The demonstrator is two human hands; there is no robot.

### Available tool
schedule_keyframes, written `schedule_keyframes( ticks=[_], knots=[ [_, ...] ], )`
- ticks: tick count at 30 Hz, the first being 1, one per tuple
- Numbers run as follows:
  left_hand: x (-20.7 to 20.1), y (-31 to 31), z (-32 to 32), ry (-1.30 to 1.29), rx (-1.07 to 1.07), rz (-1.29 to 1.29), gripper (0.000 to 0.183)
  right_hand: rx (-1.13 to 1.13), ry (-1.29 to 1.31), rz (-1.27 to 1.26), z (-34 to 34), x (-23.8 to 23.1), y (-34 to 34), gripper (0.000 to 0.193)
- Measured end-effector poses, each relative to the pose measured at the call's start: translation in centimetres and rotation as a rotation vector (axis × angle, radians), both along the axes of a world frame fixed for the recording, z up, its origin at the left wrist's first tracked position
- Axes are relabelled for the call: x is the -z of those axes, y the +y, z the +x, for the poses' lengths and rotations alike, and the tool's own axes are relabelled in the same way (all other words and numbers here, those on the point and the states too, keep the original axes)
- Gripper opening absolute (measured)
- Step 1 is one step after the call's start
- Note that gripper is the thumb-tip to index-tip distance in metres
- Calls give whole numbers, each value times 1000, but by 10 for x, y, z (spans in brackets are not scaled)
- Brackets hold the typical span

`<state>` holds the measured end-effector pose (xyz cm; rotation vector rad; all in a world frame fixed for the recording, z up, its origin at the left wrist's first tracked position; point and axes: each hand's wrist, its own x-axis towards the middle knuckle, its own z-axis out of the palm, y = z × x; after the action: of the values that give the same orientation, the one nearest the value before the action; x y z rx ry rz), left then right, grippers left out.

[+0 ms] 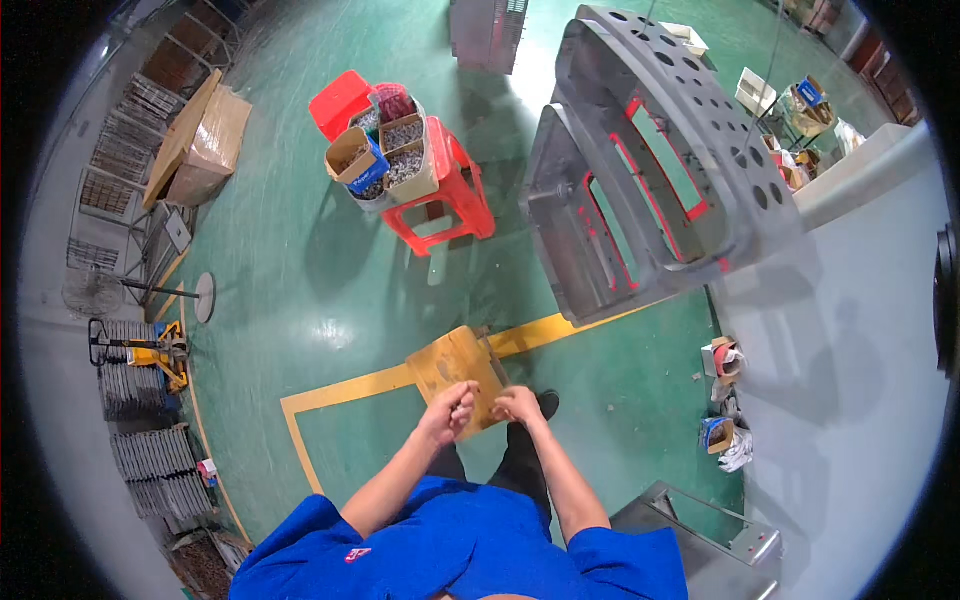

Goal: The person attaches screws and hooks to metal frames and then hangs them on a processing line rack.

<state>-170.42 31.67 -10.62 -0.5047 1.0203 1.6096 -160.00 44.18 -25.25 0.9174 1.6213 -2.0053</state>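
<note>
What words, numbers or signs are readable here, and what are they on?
None is readable.
Blue shirt: small red-and-white mark, too small.
Blue-sided carton on the red stool: printing too small.
Blue box near the right wall: too blurred.

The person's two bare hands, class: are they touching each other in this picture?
No, the bare left hand and bare right hand are apart, with a yellow-brown wooden surface showing between them.

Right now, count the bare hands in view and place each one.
2: the left hand, curled, seen against the yellowish wooden board, and the right hand, near that board's right edge. No others show.
</note>
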Motion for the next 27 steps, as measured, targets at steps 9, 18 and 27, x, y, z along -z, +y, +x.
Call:
schedule_keyframes(
  ticks=[9,18,27],
  knots=[
    [-41,-3,-87,80,-407,170,26,144,125,-2,59,-52,19,17],
    [-58,-28,-241,327,-353,150,21,12,335,983,-73,-159,121,29],
    [-32,38,-495,478,-401,211,22,-318,242,1485,-189,-149,158,38]
  ],
)
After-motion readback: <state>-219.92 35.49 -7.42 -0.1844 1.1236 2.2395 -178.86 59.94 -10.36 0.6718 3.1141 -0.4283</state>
